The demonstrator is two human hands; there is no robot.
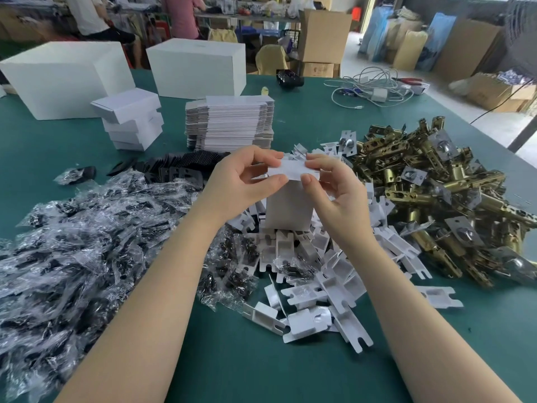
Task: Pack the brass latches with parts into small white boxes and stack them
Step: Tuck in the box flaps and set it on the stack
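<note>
A small white box (290,207) stands upright on a heap of white card inserts (316,274) at the table's middle. My left hand (247,178) and my right hand (334,184) both pinch its top flap (293,168) between thumb and fingers. The box's inside is hidden. A pile of brass latches (436,193) lies to the right of it. Clear bags of dark screws (81,242) spread over the left. Black plates (177,168) lie behind my left hand. A short stack of closed small white boxes (130,120) stands at the back left.
A stack of flat unfolded white cartons (232,123) sits behind my hands. Two large white boxes (197,66) stand at the far edge of the green table (261,359). Tangled white cables (372,85) lie at the back right. People work at benches beyond.
</note>
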